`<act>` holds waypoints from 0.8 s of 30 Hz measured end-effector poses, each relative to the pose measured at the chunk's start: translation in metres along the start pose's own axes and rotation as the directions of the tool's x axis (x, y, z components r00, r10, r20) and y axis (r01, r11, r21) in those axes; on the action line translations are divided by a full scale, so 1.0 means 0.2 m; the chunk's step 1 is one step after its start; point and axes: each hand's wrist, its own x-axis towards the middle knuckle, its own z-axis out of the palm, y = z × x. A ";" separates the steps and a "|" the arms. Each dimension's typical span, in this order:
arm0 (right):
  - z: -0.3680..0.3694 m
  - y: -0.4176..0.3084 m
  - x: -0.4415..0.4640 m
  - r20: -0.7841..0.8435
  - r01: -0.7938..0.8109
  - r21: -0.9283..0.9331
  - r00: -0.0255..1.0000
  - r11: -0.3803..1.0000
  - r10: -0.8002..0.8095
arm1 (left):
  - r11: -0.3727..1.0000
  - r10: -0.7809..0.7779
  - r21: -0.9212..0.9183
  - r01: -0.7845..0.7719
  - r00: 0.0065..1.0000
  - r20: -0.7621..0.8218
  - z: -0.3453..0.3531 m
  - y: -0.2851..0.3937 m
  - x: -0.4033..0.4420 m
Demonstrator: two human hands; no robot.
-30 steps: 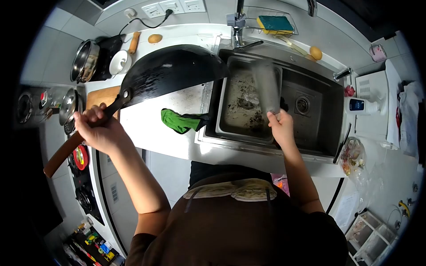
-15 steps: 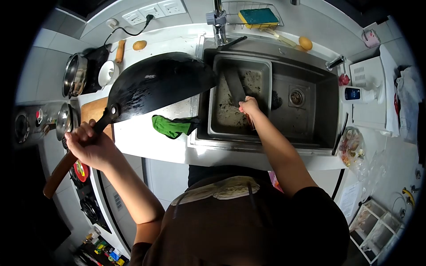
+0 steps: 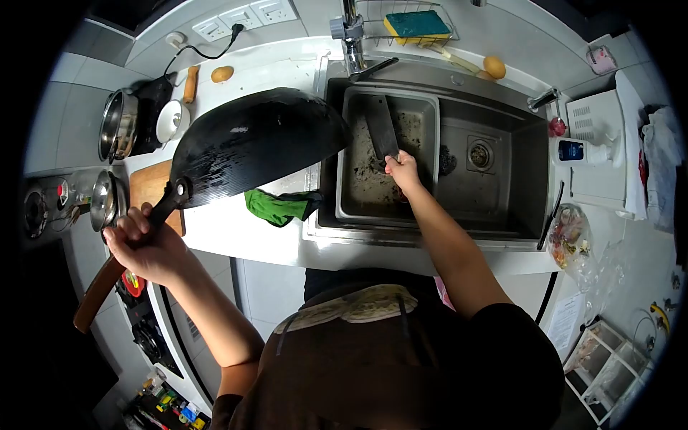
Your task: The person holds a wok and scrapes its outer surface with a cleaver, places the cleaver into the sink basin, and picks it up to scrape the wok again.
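Note:
My left hand (image 3: 143, 247) is closed around the handle of a black wok (image 3: 251, 147). The wok is tilted on its side over the counter, its right end reaching the sink's left edge, and its wooden handle end sticks out below my fist. Inside the grey basin of the sink, my right hand (image 3: 403, 172) grips a cleaver (image 3: 382, 129) with a dark rectangular blade pointing away from me. Its handle is mostly hidden by my hand. Dark bits lie scattered over the bottom of the basin (image 3: 349, 204). A green cloth (image 3: 276, 208) lies on the counter below the wok.
The faucet (image 3: 351, 39) stands behind the sink, beside a wire rack with a sponge (image 3: 418, 26). A second sink compartment (image 3: 494, 193) with a drain is on the right. Left are a white bowl (image 3: 173, 120), a cutting board (image 3: 149, 185) and metal pots (image 3: 119, 125).
The cleaver has turned slightly in the basin, and its handle shows less below my right hand. The wok's handle end has dipped a little lower.

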 end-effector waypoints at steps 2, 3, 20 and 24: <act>-0.02 -0.03 -0.06 0.033 0.099 0.107 0.994 0.989 -0.103 | 1.000 0.003 -0.002 -0.003 1.000 0.012 -0.01 0.00 0.00; -0.03 -0.04 -0.08 0.030 0.101 0.105 0.994 0.989 -0.105 | 1.000 0.005 0.002 -0.005 1.000 0.024 -0.01 0.00 0.00; -0.01 -1.02 -0.73 0.027 0.390 0.337 0.906 0.857 -0.423 | 0.994 -0.030 -0.106 0.037 0.997 0.067 -0.14 0.01 0.00; 0.07 -1.10 -0.78 0.055 0.424 0.403 0.874 0.811 -0.483 | 0.995 -0.034 -0.097 0.035 0.999 0.012 -0.16 0.00 0.00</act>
